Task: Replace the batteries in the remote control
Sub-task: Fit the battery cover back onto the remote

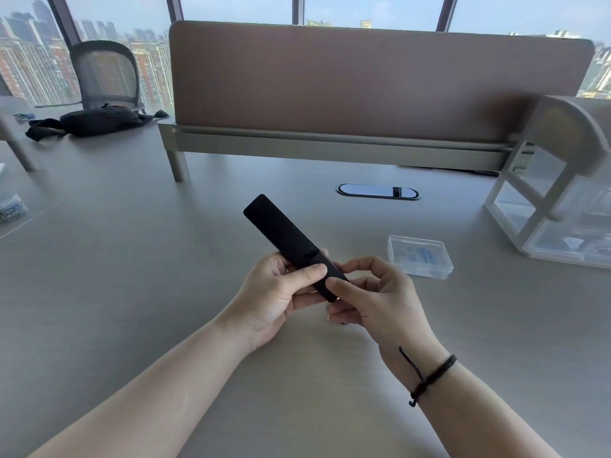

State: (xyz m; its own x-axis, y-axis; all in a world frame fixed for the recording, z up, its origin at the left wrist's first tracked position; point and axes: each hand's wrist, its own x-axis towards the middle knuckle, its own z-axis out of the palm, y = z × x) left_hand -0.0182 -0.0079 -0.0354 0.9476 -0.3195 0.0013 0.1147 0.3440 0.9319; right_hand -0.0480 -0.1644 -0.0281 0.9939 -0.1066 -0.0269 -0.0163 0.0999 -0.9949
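Note:
A slim black remote control point(279, 231) is held above the desk, back side up, pointing away to the upper left. My left hand point(277, 299) wraps its lower half, thumb lying across the back cover. My right hand point(373, 299) pinches the near end of the remote between thumb and forefinger. A seam shows on the back just above my left thumb. A small clear plastic box point(419, 257) with a blue-printed label inside lies on the desk to the right of my hands. No loose batteries are visible.
A brown divider panel point(363, 81) stands across the back of the grey desk point(165, 259). An oval cable port point(377, 192) sits behind the remote. A white clear-drawer organiser point(555, 206) stands at the right. A black bag point(96, 120) and a mesh chair are far left.

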